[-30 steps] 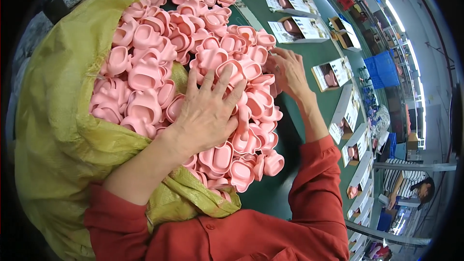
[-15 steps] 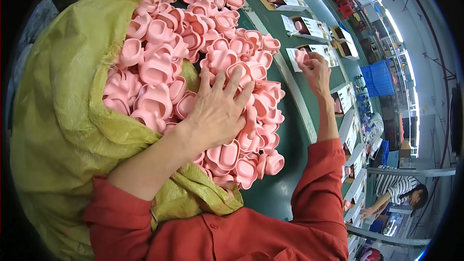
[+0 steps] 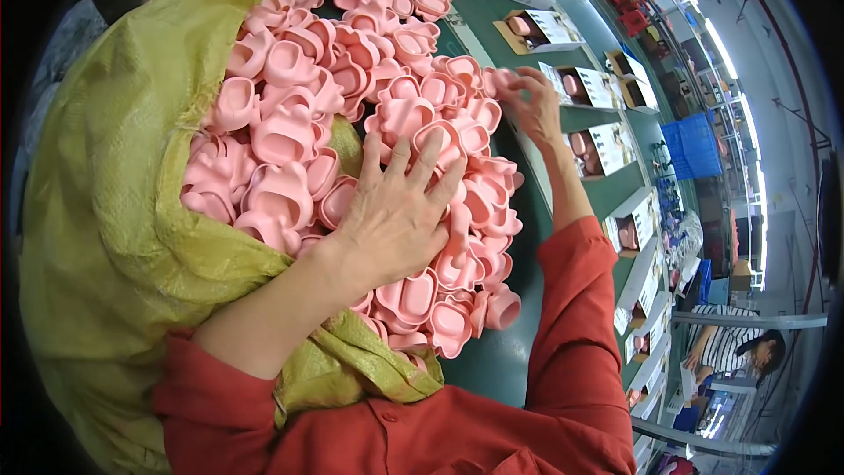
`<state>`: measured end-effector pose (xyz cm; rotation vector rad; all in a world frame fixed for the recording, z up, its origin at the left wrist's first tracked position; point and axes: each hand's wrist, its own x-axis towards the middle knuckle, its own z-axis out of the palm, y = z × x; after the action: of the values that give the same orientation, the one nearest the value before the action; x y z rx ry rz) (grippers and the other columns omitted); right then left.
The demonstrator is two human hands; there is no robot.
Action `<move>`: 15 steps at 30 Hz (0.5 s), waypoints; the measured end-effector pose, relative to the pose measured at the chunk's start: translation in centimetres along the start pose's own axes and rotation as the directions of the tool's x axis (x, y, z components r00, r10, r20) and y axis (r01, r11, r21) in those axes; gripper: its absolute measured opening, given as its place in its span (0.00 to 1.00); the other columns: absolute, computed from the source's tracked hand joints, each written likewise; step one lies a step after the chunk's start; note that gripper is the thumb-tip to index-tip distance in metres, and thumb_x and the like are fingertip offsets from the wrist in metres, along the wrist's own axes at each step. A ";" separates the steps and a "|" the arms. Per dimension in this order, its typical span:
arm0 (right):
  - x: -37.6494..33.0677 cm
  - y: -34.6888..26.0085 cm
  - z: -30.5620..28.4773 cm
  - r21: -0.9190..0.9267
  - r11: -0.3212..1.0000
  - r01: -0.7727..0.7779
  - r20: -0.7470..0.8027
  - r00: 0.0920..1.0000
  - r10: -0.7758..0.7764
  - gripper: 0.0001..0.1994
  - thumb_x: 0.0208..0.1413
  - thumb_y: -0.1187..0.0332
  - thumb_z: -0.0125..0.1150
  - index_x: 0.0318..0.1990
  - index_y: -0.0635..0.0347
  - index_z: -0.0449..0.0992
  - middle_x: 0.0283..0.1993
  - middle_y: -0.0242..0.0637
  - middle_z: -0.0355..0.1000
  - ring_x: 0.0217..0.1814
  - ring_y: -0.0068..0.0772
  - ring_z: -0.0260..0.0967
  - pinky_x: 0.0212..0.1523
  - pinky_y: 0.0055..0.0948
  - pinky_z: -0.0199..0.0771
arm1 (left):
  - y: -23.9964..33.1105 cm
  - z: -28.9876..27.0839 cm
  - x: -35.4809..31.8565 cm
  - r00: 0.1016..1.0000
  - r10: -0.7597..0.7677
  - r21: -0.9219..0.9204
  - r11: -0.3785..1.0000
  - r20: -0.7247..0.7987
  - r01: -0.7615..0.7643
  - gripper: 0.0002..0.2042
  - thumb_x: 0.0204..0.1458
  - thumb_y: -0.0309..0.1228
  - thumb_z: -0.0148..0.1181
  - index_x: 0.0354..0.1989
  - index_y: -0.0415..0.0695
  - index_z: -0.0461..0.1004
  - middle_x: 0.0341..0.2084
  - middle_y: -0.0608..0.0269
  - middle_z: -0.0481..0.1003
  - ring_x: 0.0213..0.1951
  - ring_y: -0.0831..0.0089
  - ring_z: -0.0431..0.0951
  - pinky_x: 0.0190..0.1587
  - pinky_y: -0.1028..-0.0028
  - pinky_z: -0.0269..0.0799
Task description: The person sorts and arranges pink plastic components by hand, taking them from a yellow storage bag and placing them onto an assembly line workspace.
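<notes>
Pink, bear-shaped moulded parts with rounded hollows lie in a big heap on the green table. My left hand rests on the heap with fingers spread, palm down. At the heap's right edge my right hand has its fingers curled at one pink part, slightly blurred; the fingertips seem to pinch it. Right of that hand, an open white carton holds pink pieces. Another open carton lies just beyond it, also with a pink piece inside.
A yellow-green woven sack spills the heap from the left. Several open cartons line the green belt behind a metal rail. Farther right are a blue crate and a person in a striped top.
My right hand has left a carton, where it held a pink part, and moved left to the heap's edge. The cartons have shifted toward me. My left hand stays in place.
</notes>
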<state>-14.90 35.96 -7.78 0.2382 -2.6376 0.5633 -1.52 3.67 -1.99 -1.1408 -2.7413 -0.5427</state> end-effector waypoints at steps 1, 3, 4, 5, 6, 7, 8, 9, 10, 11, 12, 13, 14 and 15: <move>0.2 1.4 0.0 -0.032 0.999 0.038 -0.061 0.997 -0.040 0.09 0.51 0.63 0.72 0.36 0.58 0.83 0.56 0.46 0.75 0.59 0.50 0.72 0.59 0.42 0.70 | 0.1 0.0 0.0 1.000 -0.005 0.005 1.000 0.005 0.005 0.35 0.51 0.43 0.59 0.69 0.44 0.62 0.70 0.42 0.55 0.67 0.42 0.58 0.68 0.37 0.45; 0.5 3.5 -1.2 -0.158 0.985 -0.064 -0.173 0.984 0.036 0.11 0.52 0.60 0.71 0.33 0.59 0.85 0.54 0.42 0.77 0.56 0.48 0.74 0.56 0.45 0.71 | 0.1 -0.3 0.0 1.000 -0.017 0.007 1.000 0.023 0.017 0.36 0.50 0.43 0.60 0.69 0.44 0.62 0.70 0.42 0.55 0.67 0.42 0.58 0.68 0.37 0.46; 0.3 5.7 -2.8 -0.247 0.964 -0.101 -0.172 0.983 0.059 0.13 0.55 0.55 0.69 0.32 0.56 0.86 0.54 0.40 0.78 0.54 0.48 0.74 0.55 0.45 0.71 | 0.3 -0.6 0.2 1.000 -0.011 0.007 1.000 0.024 0.011 0.36 0.50 0.43 0.61 0.69 0.44 0.62 0.69 0.42 0.55 0.67 0.42 0.58 0.68 0.37 0.46; 0.1 7.0 -3.9 -0.393 0.912 -0.120 -0.137 0.988 0.071 0.18 0.58 0.48 0.65 0.32 0.54 0.86 0.52 0.40 0.79 0.52 0.50 0.75 0.54 0.48 0.72 | 0.3 -0.6 0.2 0.999 -0.013 0.012 1.000 0.033 0.012 0.36 0.50 0.43 0.61 0.69 0.44 0.62 0.69 0.42 0.55 0.67 0.42 0.59 0.67 0.37 0.46; -0.1 9.2 -5.2 -0.455 0.863 -0.222 -0.167 0.972 0.163 0.23 0.58 0.42 0.60 0.32 0.52 0.86 0.51 0.39 0.79 0.52 0.50 0.76 0.53 0.51 0.72 | 0.4 -0.6 0.3 0.999 -0.005 -0.001 1.000 0.034 0.005 0.36 0.50 0.43 0.61 0.69 0.44 0.62 0.69 0.42 0.55 0.67 0.42 0.59 0.67 0.37 0.46; 0.0 8.5 -5.5 -0.474 0.795 -0.380 -0.078 0.917 0.392 0.27 0.58 0.40 0.57 0.34 0.57 0.86 0.51 0.44 0.78 0.52 0.53 0.76 0.52 0.52 0.72 | 0.0 -0.5 0.0 0.999 -0.018 0.011 1.000 0.040 0.018 0.36 0.50 0.43 0.62 0.69 0.44 0.63 0.69 0.42 0.55 0.66 0.41 0.59 0.67 0.37 0.46; -0.8 10.1 -6.5 -0.584 0.692 -0.425 -0.169 0.897 0.408 0.28 0.58 0.41 0.57 0.36 0.60 0.85 0.51 0.47 0.77 0.52 0.54 0.76 0.51 0.52 0.72 | 0.0 -0.5 0.2 0.999 -0.009 0.004 1.000 0.032 0.009 0.36 0.50 0.43 0.62 0.68 0.43 0.63 0.69 0.42 0.55 0.66 0.41 0.59 0.67 0.36 0.46; -1.7 11.5 -7.3 -0.675 0.570 -0.469 -0.263 0.875 0.407 0.29 0.59 0.41 0.58 0.39 0.64 0.84 0.50 0.50 0.77 0.52 0.55 0.75 0.51 0.53 0.71 | 0.2 -0.4 0.4 0.999 -0.003 -0.001 1.000 0.032 0.003 0.36 0.50 0.43 0.62 0.68 0.43 0.63 0.69 0.42 0.55 0.66 0.41 0.59 0.67 0.36 0.46; -2.5 9.7 -6.8 -0.658 0.554 -0.510 -0.349 0.858 0.376 0.26 0.59 0.48 0.59 0.42 0.69 0.81 0.50 0.56 0.76 0.53 0.56 0.74 0.52 0.52 0.71 | 0.0 -0.4 0.3 0.999 -0.015 0.003 1.000 0.042 0.015 0.36 0.50 0.43 0.62 0.68 0.43 0.63 0.69 0.42 0.55 0.66 0.41 0.60 0.67 0.36 0.46; -3.1 9.7 -6.9 -0.579 0.678 -0.453 -0.352 0.889 0.292 0.21 0.59 0.53 0.61 0.43 0.67 0.81 0.50 0.54 0.75 0.55 0.55 0.73 0.54 0.50 0.71 | 0.1 -0.5 0.5 0.999 -0.012 -0.003 1.000 0.037 0.012 0.35 0.50 0.42 0.62 0.68 0.43 0.64 0.69 0.42 0.56 0.65 0.41 0.61 0.67 0.36 0.46; -3.4 9.7 -7.1 -0.493 0.784 -0.377 -0.367 0.907 0.206 0.17 0.58 0.59 0.62 0.43 0.66 0.81 0.51 0.53 0.75 0.56 0.53 0.72 0.56 0.48 0.70 | 0.1 -0.5 0.8 0.999 -0.005 -0.001 1.000 0.035 0.005 0.35 0.50 0.42 0.62 0.68 0.43 0.64 0.69 0.42 0.56 0.65 0.41 0.61 0.67 0.36 0.46; -3.1 8.9 -7.1 -0.227 0.960 -0.166 -0.284 0.954 0.098 0.10 0.54 0.71 0.62 0.42 0.64 0.80 0.51 0.49 0.75 0.59 0.51 0.70 0.60 0.44 0.68 | 0.4 -0.4 1.0 1.000 -0.001 0.006 1.000 0.023 0.001 0.35 0.50 0.42 0.62 0.67 0.43 0.64 0.69 0.42 0.56 0.65 0.41 0.62 0.67 0.35 0.46; -2.5 5.7 -5.4 -0.061 0.993 -0.096 -0.225 0.971 0.080 0.12 0.50 0.78 0.61 0.43 0.63 0.80 0.51 0.46 0.76 0.58 0.50 0.71 0.62 0.42 0.68 | 0.3 -0.5 0.9 1.000 -0.008 0.025 1.000 0.023 0.008 0.34 0.50 0.42 0.61 0.67 0.43 0.64 0.68 0.42 0.57 0.64 0.41 0.62 0.67 0.35 0.45; -1.7 3.7 -4.0 0.077 0.995 0.063 -0.146 0.988 -0.051 0.14 0.48 0.80 0.61 0.44 0.61 0.80 0.52 0.46 0.76 0.58 0.49 0.72 0.62 0.42 0.68 | 0.2 -0.4 0.8 1.000 -0.002 0.002 1.000 0.004 0.002 0.34 0.51 0.42 0.61 0.67 0.44 0.64 0.68 0.43 0.58 0.63 0.41 0.63 0.67 0.34 0.45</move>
<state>-12.84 41.16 -6.56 0.2859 -2.4635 0.6444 -1.98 4.14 -1.36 -1.1409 -2.7459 -0.5384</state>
